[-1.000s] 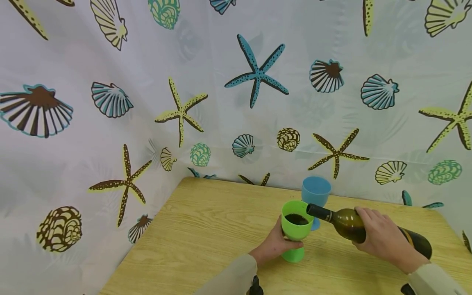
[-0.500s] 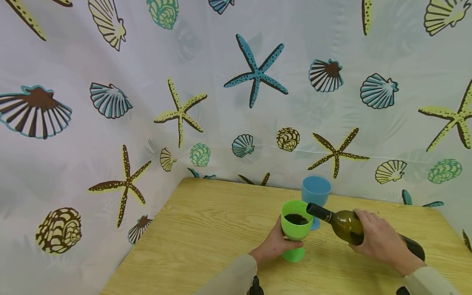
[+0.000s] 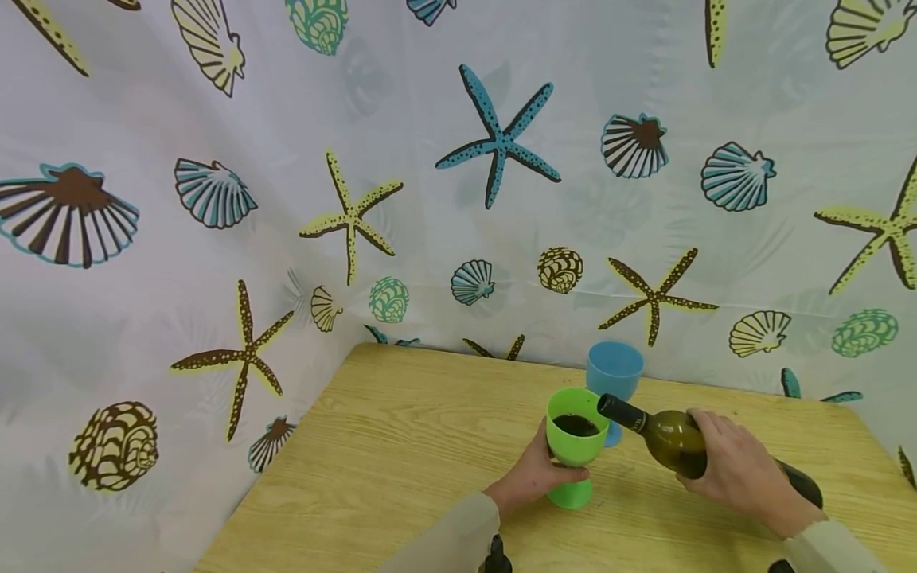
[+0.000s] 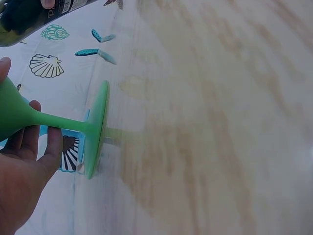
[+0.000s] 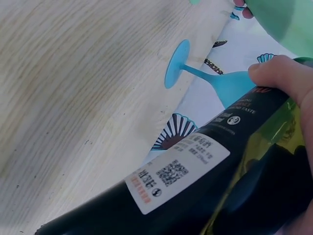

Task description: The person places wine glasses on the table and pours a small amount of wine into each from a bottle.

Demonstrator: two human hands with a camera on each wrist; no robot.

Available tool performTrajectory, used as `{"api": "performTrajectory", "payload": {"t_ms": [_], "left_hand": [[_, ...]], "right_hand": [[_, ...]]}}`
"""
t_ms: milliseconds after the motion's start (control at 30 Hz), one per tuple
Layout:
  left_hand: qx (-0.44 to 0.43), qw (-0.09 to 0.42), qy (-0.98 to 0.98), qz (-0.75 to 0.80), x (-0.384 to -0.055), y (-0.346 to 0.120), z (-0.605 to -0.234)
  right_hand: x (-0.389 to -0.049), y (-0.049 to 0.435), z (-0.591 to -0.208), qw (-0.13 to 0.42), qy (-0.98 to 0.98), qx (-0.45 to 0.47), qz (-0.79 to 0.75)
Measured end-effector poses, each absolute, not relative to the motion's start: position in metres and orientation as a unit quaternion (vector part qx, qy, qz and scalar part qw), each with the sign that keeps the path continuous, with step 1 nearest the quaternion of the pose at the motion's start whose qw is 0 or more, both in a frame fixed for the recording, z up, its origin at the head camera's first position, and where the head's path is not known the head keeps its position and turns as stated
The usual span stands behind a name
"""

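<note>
My left hand (image 3: 533, 477) holds a green goblet (image 3: 577, 452) below its bowl, with dark liquid inside. In the left wrist view, its stem runs between the fingers to a round foot (image 4: 98, 129); whether the foot touches the table I cannot tell. My right hand (image 3: 741, 469) grips a dark wine bottle (image 3: 669, 438) round its body. The bottle is tilted, its mouth at the right of the goblet's rim, and no stream shows. A printed white label (image 5: 177, 172) faces the right wrist camera. Just behind the green goblet, a blue goblet (image 3: 614, 372) stands upright.
The wooden table (image 3: 401, 446) carries the blue goblet near its back edge. A white cloth (image 3: 415, 215) printed with shells and starfish hangs behind the table and along its left side.
My right hand and the bottle's base have shifted slightly left, while its mouth stays near the green goblet's rim. The left hand and green goblet keep their place.
</note>
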State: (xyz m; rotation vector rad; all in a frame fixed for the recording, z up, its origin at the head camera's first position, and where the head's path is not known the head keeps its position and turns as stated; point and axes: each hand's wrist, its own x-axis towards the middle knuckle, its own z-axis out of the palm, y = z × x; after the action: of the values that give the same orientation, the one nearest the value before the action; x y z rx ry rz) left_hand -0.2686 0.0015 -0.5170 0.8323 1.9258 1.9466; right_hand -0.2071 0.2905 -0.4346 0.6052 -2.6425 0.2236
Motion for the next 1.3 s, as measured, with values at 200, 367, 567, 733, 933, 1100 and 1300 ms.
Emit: {"api": "performTrajectory", "payload": {"t_ms": [200,367,567,733,933,1100,1300], "left_hand": [[0.287,0.139,0.664,0.677,-0.268,0.001,-0.518],[0.285,0.141,0.667,0.674,-0.269,0.002,-0.519],[0.285,0.145,0.665,0.675,-0.269,0.002,-0.519],[0.285,0.144,0.665,0.675,-0.269,0.002,-0.518],[0.284,0.144,0.659,0.682,-0.266,0.001,-0.514],[0.286,0.142,0.66,0.68,-0.269,0.001,-0.518],[0.29,0.144,0.658,0.68,-0.269,0.001,-0.519]], "right_hand": [[-0.205,0.295,-0.438,0.211,-0.95,0.214,0.084],[-0.203,0.298,-0.441,0.211,-0.95,0.214,0.083],[-0.201,0.3,-0.442,0.203,-0.952,0.21,0.087],[-0.201,0.301,-0.442,0.196,-0.954,0.207,0.092],[-0.2,0.306,-0.444,0.182,-0.959,0.19,0.103],[-0.197,0.308,-0.442,0.175,-0.961,0.162,0.139],[-0.198,0.313,-0.44,0.217,-0.949,0.142,0.18]]}}
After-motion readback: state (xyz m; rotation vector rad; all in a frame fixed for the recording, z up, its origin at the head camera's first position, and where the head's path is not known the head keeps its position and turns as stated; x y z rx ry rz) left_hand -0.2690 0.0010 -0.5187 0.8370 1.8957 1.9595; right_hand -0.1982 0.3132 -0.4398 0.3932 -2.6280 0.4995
